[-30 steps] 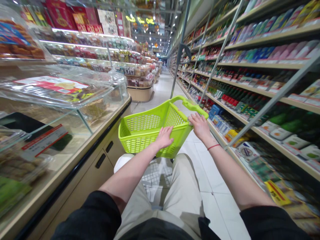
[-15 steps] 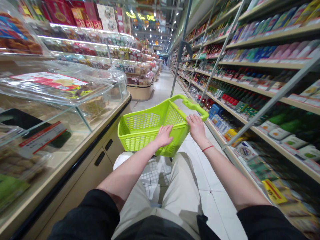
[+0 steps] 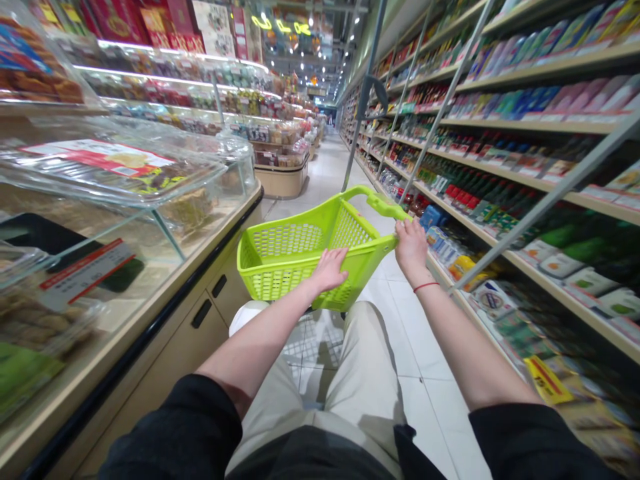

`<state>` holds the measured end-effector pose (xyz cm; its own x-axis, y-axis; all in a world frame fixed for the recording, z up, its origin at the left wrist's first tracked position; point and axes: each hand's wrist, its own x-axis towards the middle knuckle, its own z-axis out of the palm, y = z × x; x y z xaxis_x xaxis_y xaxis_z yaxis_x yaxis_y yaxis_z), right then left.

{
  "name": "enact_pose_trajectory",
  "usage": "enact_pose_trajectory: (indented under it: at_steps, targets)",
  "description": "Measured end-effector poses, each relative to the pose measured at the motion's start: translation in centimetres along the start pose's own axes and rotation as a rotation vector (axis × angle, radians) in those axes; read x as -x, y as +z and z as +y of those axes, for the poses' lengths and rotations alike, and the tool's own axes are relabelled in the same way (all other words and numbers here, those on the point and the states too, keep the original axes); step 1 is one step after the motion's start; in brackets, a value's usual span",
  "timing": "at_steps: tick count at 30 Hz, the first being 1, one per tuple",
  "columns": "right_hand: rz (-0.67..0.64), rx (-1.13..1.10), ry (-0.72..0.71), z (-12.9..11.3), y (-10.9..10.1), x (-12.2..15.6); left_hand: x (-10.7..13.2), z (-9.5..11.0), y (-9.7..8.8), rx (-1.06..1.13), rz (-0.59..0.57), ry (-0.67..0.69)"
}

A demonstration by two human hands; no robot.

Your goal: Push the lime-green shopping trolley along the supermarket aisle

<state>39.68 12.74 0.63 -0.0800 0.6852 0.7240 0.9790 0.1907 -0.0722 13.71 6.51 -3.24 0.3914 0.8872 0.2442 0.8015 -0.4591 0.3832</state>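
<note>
A lime-green plastic shopping basket [image 3: 293, 253] is held out in front of me above the aisle floor, and it has nothing in it. My left hand [image 3: 330, 268] grips its near rim, fingers curled over the edge. My right hand [image 3: 411, 243] is closed around the end of the basket's green handle [image 3: 380, 203] at the right corner. A red string circles my right wrist. My beige trousers and black sleeves fill the bottom of the view.
A glass-topped food counter [image 3: 125, 200] with beige cabinets runs along my left. Stocked shelves [image 3: 500, 167] with slanted grey metal rails line the right. A white tiled aisle [image 3: 327, 170] stretches ahead between them, with a display island [image 3: 280, 177] further on.
My right hand has slid right along the basket onto the handle's end. The basket has shifted slightly. My left hand stays on the near rim.
</note>
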Motion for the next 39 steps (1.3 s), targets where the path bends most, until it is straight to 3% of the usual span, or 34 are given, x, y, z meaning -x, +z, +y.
enact_pose_trajectory:
  at_steps: [4,7,11,15,18,24,29,32,35,39]
  targets:
    - [-0.037,-0.024,-0.085,-2.8,0.0,1.9,0.1,-0.1,-0.1,-0.01,-0.003,-0.01]
    - [-0.112,-0.019,-0.19,-3.2,-0.6,2.3,0.2,0.0,-0.2,-0.016,-0.001,-0.013]
    - [-0.17,-0.01,-0.242,-0.6,-1.9,0.8,0.2,0.1,-0.2,0.0,0.002,-0.021]
    - [-0.119,0.038,-0.111,2.7,-2.3,-1.4,0.1,0.2,-0.2,0.014,0.0,-0.032]
    - [-0.079,0.045,-0.037,3.3,-1.9,-2.0,0.2,0.3,-0.3,0.016,-0.002,-0.031]
    - [-0.063,0.086,-0.054,0.5,-1.4,-0.2,0.3,0.4,-0.3,0.012,-0.007,-0.034]
    - [-0.098,0.085,-0.175,-2.6,-1.4,1.5,0.3,0.4,-0.2,0.005,-0.007,-0.032]
    - [-0.143,0.089,-0.249,-3.1,-1.5,1.9,0.4,0.3,-0.2,0.0,-0.002,-0.031]
    - [-0.18,0.096,-0.277,-1.9,-1.9,1.4,0.4,0.3,-0.2,-0.004,0.002,-0.03]
    - [-0.139,0.107,-0.16,1.5,-2.1,-0.3,0.3,0.4,-0.2,0.002,0.003,-0.033]
